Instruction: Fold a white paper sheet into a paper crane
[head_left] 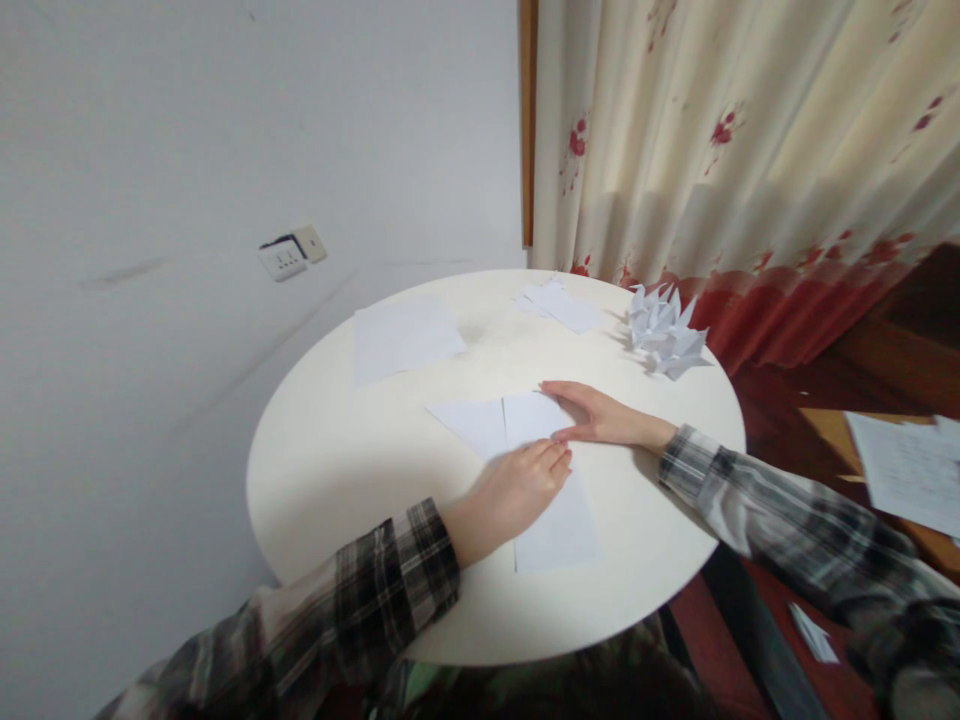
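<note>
The paper (556,530) lies flat around the middle of the table (315,480), its long axis running away from the person; at its far end a triangular part points left. The left hand (514,500) rests across its middle, fingers bunched together; whether they pinch it, I cannot tell. The right hand (592,415) is at its right edge, thumb and forefinger spread apart. Beyond are sheets (405,338) and, farther right, folded shapes (664,335).
</note>
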